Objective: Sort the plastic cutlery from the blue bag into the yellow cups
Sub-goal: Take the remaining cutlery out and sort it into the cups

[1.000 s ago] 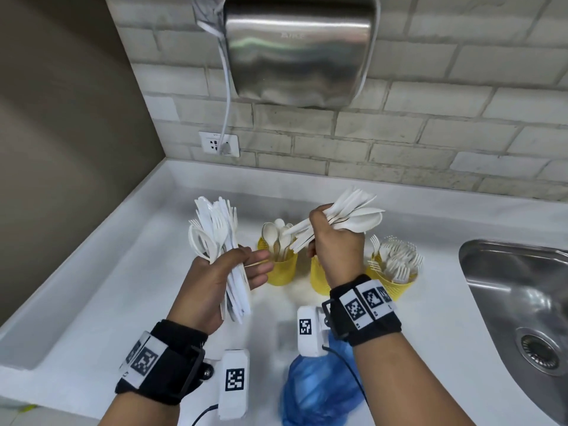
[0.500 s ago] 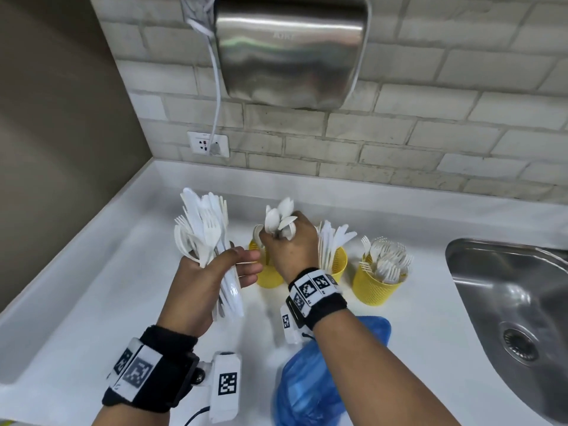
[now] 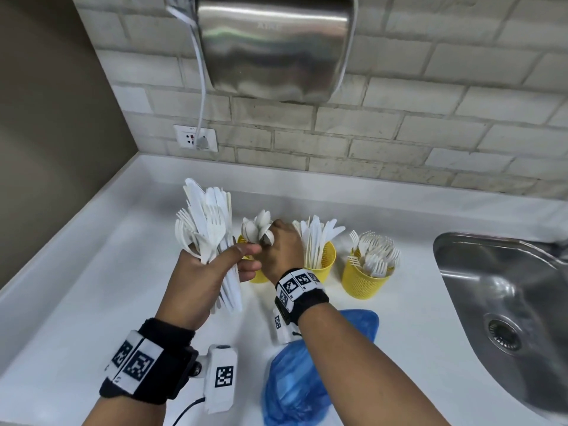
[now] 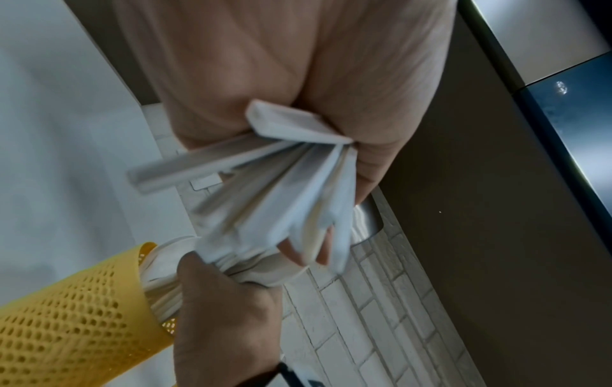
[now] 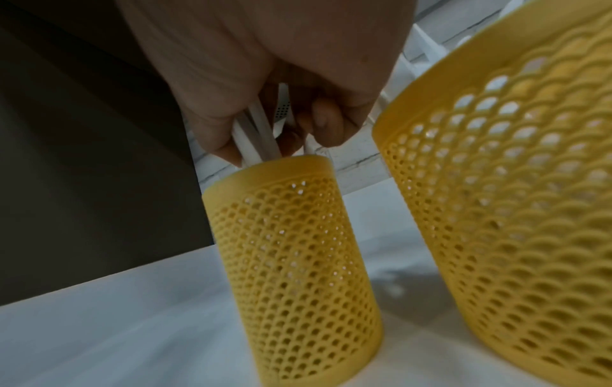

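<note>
I'm setting a bunch of spoons [image 3: 257, 230] into the left yellow cup [image 5: 291, 264], and I judge the clean way is to keep the handles gathered and upright over the mouth, let them slide to the bottom, and only then loosen my fingers so nothing tips the light mesh cup. My right hand [image 3: 281, 247] is curled tight round the spoon handles just above the rim, bowls sticking up past my knuckles. My left hand [image 3: 199, 278] is closed round a mixed bundle of cutlery [image 3: 209, 222], forks and knives, held upright just beside the cup. The knives cup [image 3: 321, 256] and forks cup [image 3: 364, 279] stand to the right on the table [image 3: 92, 287]; the blue bag [image 3: 295, 382] lies near me.
</note>
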Tool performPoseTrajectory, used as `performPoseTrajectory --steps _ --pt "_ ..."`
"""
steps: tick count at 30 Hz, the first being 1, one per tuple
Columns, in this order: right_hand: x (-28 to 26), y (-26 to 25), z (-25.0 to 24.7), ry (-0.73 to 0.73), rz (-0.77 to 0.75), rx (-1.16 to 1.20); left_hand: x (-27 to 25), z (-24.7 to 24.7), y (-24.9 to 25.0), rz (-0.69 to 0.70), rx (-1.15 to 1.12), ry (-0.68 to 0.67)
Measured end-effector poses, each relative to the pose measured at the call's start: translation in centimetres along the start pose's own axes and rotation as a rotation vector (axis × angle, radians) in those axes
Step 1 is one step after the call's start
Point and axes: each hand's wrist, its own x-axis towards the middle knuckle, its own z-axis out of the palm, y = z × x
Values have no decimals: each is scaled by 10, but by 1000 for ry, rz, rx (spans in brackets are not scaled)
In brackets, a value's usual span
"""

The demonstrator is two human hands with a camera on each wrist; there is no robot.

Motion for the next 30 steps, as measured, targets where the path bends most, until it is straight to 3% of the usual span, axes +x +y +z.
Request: performPoseTrajectory --steps 6,13,24,26,30 --pt "-3 2 9 -19 -25 11 -4 1 2 -14 39 34" --pt "2 2 5 -96 68 -24 -8 0 5 -19 31 53" --pt "7 12 14 21 204 105 -17 -1 12 31 93 35" --pt "5 14 17 91 112 80 -19 -1 13 41 104 26" --pt "2 12 17 175 -148 -215 -20 -1 13 45 117 -4"
